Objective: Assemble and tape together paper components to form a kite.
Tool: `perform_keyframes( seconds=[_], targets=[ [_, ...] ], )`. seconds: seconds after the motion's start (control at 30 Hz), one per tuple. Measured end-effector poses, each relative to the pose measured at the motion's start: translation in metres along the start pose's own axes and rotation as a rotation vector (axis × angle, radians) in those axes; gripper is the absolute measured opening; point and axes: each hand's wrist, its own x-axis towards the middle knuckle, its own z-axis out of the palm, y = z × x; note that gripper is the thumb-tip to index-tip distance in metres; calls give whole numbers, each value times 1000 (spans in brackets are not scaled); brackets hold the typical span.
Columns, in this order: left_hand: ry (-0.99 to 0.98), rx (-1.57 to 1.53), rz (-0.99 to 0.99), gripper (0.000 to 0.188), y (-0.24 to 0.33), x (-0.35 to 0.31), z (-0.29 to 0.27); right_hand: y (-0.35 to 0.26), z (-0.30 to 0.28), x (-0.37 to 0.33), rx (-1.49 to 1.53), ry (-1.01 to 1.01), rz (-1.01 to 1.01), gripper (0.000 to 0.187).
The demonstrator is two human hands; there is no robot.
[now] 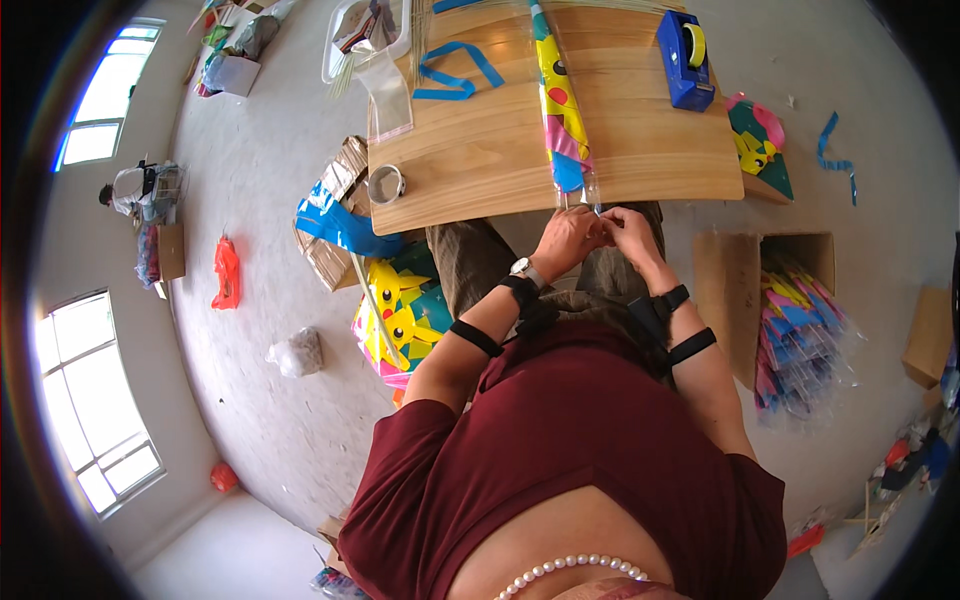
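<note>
A long rolled-up kite (562, 105), yellow, pink, green and blue, lies in a clear plastic sleeve on the wooden table (660, 160). The sleeve's near end hangs just past the table's front edge. There my left hand (567, 240) and my right hand (629, 236) meet above my lap, fingers closed on the sleeve's end. My fingers partly cover that end, so its opening cannot be made out. Left of the kite is a curled blue strip (452, 78). A roll of tape (386, 184) sits at the table's near left corner.
A blue tape dispenser (686, 65) stands at the table's right. On the far left are a clear plastic bag (388, 95) and a white tub (340, 50). A cardboard box (725, 300) of packed kites (800, 345) is at my right; printed kite sheets (400, 310) lie at my left.
</note>
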Motion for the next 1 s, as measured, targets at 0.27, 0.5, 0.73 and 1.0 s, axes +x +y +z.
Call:
perform_keyframes(
  seconds=[0.27, 0.5, 0.73, 1.0],
  targets=[
    [69, 66, 175, 17, -1, -7, -6, 6, 8, 3, -83, 120, -67, 12],
    [-152, 94, 200, 10, -11, -44, -26, 16, 10, 6, -50, 231, -101, 17],
    [-349, 498, -53, 9, -60, -86, -34, 16, 10, 1, -50, 137, -60, 11],
    [-436, 736, -282, 11, -67, -87, -17, 15, 2, 5, -129, 127, -76, 13]
  ],
)
